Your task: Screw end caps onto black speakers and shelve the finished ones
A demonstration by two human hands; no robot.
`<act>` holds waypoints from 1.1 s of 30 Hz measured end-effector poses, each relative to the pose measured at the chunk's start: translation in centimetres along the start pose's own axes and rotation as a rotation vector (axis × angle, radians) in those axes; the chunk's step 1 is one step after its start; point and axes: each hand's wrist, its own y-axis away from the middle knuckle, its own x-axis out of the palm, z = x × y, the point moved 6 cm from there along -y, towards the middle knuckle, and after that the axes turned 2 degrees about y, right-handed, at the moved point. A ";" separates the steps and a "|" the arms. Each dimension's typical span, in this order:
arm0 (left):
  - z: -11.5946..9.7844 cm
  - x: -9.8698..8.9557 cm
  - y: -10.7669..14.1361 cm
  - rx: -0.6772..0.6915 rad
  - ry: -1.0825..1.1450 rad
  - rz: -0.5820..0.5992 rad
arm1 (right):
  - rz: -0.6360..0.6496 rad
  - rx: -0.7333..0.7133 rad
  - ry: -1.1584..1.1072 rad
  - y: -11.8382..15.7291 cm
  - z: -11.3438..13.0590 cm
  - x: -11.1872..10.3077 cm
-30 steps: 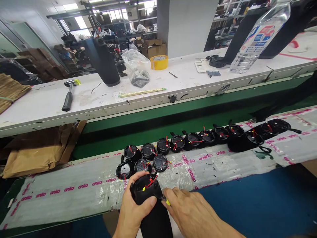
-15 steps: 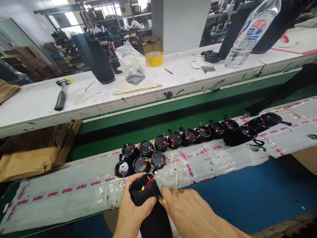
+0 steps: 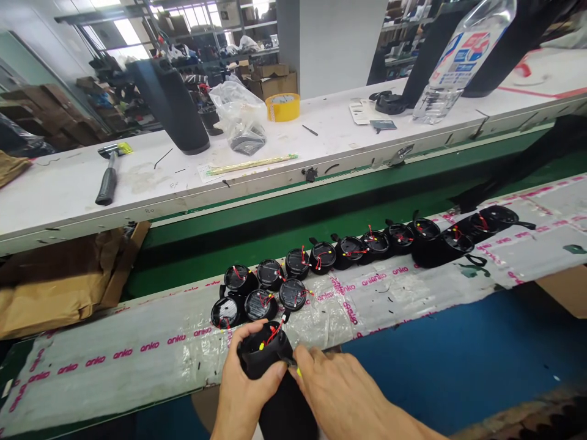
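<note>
The left hand (image 3: 245, 391) is gripping the black cylinder (image 3: 275, 379) upright, open end tilting far, while the right hand (image 3: 342, 397) fingers are pinching a yellow-tipped tool (image 3: 296, 368) at its rim.

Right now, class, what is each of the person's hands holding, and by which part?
The left hand grips the black cylinder round its upper end. The right hand pinches a small yellow-tipped piece at its rim.

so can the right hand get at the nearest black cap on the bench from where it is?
Probably yes. The right hand sits just below the cap, with bare plastic sheet between them. It pinches something small at the black cylinder, so it would have to let go first.
</note>
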 end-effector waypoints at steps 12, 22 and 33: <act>2.1 1.8 0.2 -0.221 0.579 0.088 | 0.005 -0.156 0.068 -1.0 -2.2 -1.2; 1.7 1.6 0.0 -0.148 0.414 0.078 | 0.037 -0.287 0.182 -1.6 -2.2 -2.3; 3.3 1.6 -1.5 -0.250 0.946 0.130 | -0.031 0.252 -0.827 0.3 -6.1 -1.3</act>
